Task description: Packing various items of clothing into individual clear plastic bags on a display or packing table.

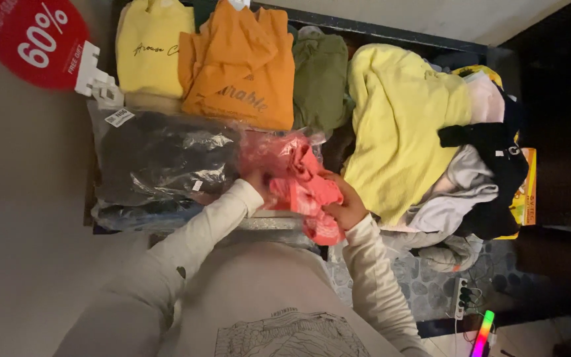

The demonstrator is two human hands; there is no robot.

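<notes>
A pink garment (308, 192) is bunched between both my hands, just in front of my chest. My left hand (259, 184) grips its left side, next to a crinkled clear plastic bag (269, 149) with pink showing through. My right hand (343, 201) holds the garment's right edge, thumb on top. Both sleeves are pale cream. The lower end of the pink cloth hangs down over a dark table edge (90, 198).
Dark clothes in clear bags (163, 162) lie at left. Behind are a folded yellow top (153, 49), an orange top (242, 66), a green one (320, 79) and a loose yellow pile (401, 112) with black and white garments (484, 178). A red round sign (31, 39) stands at far left; a power strip (462, 297) lies on the floor.
</notes>
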